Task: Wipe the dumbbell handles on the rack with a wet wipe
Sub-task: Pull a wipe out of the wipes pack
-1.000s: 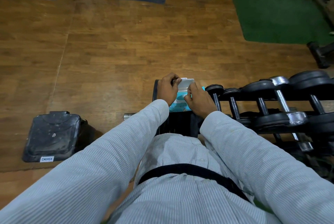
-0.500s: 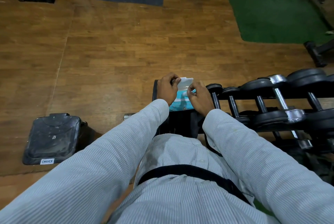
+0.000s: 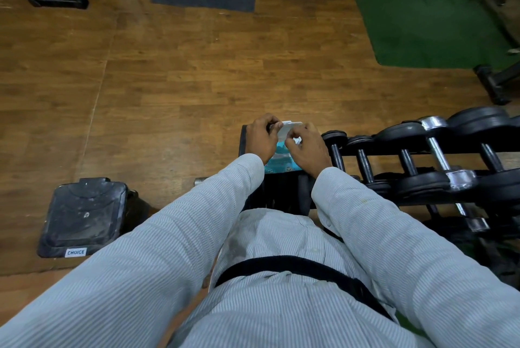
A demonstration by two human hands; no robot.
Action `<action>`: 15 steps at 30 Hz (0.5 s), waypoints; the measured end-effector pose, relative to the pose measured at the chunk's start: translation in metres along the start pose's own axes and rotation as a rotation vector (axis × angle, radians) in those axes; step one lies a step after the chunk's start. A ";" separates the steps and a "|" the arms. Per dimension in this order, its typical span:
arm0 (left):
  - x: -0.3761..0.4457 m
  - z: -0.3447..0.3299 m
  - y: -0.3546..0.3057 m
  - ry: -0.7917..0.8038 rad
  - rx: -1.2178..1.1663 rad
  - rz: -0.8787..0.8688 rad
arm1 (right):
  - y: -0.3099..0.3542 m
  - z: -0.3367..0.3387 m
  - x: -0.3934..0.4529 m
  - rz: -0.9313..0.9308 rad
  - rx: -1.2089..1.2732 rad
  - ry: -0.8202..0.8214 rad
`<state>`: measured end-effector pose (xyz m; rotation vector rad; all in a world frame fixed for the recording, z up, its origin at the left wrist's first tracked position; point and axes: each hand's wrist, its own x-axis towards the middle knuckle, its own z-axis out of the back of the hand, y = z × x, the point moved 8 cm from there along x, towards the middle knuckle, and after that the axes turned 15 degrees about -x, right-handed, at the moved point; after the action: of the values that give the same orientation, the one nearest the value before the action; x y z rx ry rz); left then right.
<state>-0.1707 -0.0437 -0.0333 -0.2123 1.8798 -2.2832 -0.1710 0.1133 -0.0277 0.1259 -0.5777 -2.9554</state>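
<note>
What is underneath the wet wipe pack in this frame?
The wet wipe pack sits on the left end of the black dumbbell rack. The left hand and right hand cover its sides, so the exact contact surface is hidden.

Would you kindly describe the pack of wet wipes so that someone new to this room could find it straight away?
Find the black dumbbell rack on the wooden floor, at the right. At its left end, beside the smallest dumbbell, lies the wet wipe pack, held by the left hand and right hand. It is the only light blue thing, with a white flip lid, among black and chrome weights.
</note>
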 end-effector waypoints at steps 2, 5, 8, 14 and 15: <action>0.001 0.000 0.001 -0.009 -0.002 0.004 | -0.009 -0.001 0.004 -0.127 0.223 0.001; 0.002 0.000 0.000 -0.015 -0.008 0.003 | -0.022 0.001 0.005 -0.242 0.321 0.006; 0.003 -0.001 0.000 -0.009 -0.015 0.004 | -0.015 0.009 0.005 -0.036 0.007 0.037; 0.002 -0.001 0.003 -0.001 -0.017 0.015 | 0.005 0.005 0.002 0.143 -0.151 0.023; 0.002 -0.001 0.003 0.000 -0.016 0.014 | 0.006 0.006 0.001 0.153 -0.127 0.026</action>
<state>-0.1731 -0.0435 -0.0368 -0.1999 1.8945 -2.2595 -0.1717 0.1101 -0.0195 0.1019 -0.3762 -2.8271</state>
